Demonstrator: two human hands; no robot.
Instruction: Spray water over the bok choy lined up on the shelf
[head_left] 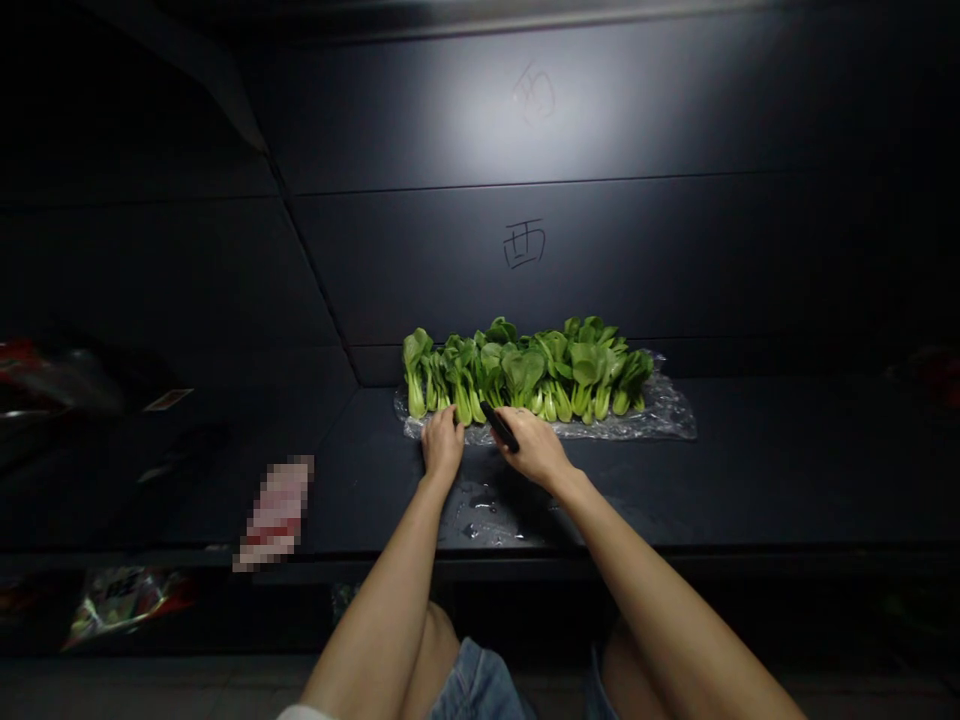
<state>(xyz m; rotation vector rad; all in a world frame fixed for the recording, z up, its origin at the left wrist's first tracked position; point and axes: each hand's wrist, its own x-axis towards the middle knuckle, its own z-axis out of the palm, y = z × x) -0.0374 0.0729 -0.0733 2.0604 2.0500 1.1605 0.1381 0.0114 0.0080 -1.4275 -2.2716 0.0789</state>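
Forearms (660, 595) cropped, black object (500, 428) part-hidden

Heads of bok choy (521, 370), whole and fresh-looking, form a close-packed row across the back part of the dark shelf (772, 470), their pale green stem bases toward the front and their rounded, deeper green leaves uppermost, overlapping so that those behind show only in part. Beneath the row lies crumpled clear plastic film (664, 415), glossy and creased, its widest bare margin beyond the right end. A slim black object (500, 427), its kind unclear from where I stand, slants in the right hand (531, 440), its upper end near the stem bases.
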